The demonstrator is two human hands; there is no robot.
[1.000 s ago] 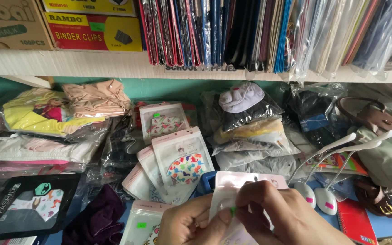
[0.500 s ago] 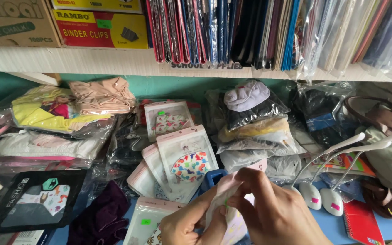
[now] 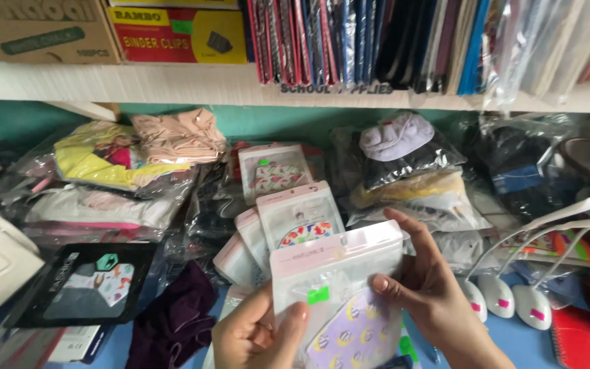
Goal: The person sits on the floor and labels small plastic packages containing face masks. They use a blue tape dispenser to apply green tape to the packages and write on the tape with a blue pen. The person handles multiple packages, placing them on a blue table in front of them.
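Both hands hold up a clear pouch with a pink top strip [image 3: 336,273], facing me near the bottom centre. Inside it shows a lilac patterned cloth mask, and a small green sticker sits on its front. My left hand [image 3: 257,335] grips the pouch's lower left edge, thumb on the front. My right hand [image 3: 428,283] holds its right edge, fingers behind and thumb on the front. Behind the pouch lie similar pink-topped pouches [image 3: 295,215] with colourful masks.
Bagged folded clothes [image 3: 114,178] pile up at the left, bagged dark and pale garments [image 3: 411,178] at the right. White gooseneck lamps [image 3: 513,301] stand at the lower right beside a red notebook [image 3: 575,338]. A shelf [image 3: 172,82] above carries boxes and upright folders.
The pouch, earlier held low and bent between my fingers, is now raised and turned flat toward me. The view has shifted to the left, so the surroundings sit further right.
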